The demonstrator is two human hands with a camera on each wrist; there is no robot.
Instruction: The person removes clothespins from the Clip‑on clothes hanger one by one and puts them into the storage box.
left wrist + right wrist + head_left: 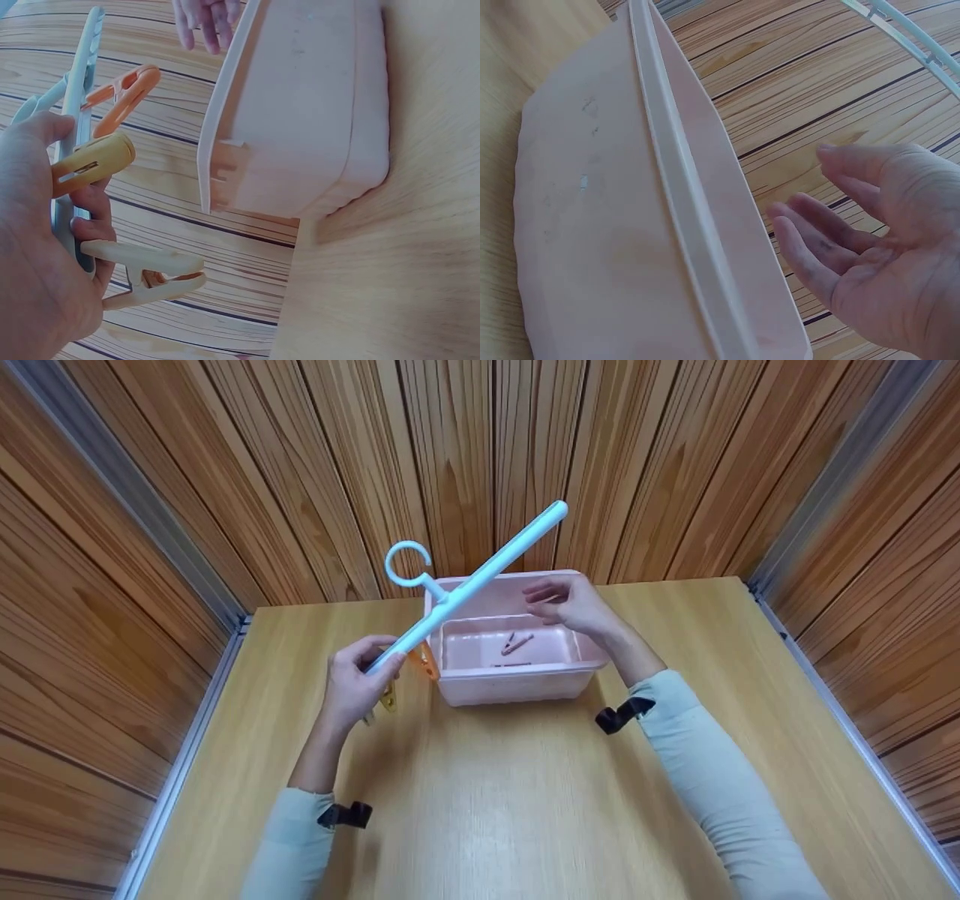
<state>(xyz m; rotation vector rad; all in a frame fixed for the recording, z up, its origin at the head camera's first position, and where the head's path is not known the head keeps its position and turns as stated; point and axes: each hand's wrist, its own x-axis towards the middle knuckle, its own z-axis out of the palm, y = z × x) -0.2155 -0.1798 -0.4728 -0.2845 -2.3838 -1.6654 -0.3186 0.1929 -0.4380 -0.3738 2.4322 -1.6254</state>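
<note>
L hand grips one end of the lt blue hanger, held up off the table, tilted, far end up to R. Orange clip, yellow clip & cream clip are on hanger nr that grip. R hand holds nothing, fingers loosely bent, nr R side of pink bin; pink peg lies inside, w/ bin on table.

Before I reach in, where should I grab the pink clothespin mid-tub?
Probably pinch the pink clothespin across its slim middle, from above, with the free right hand: the clothespin lies on the floor of the pink tub, walled around, open only on top.
</note>
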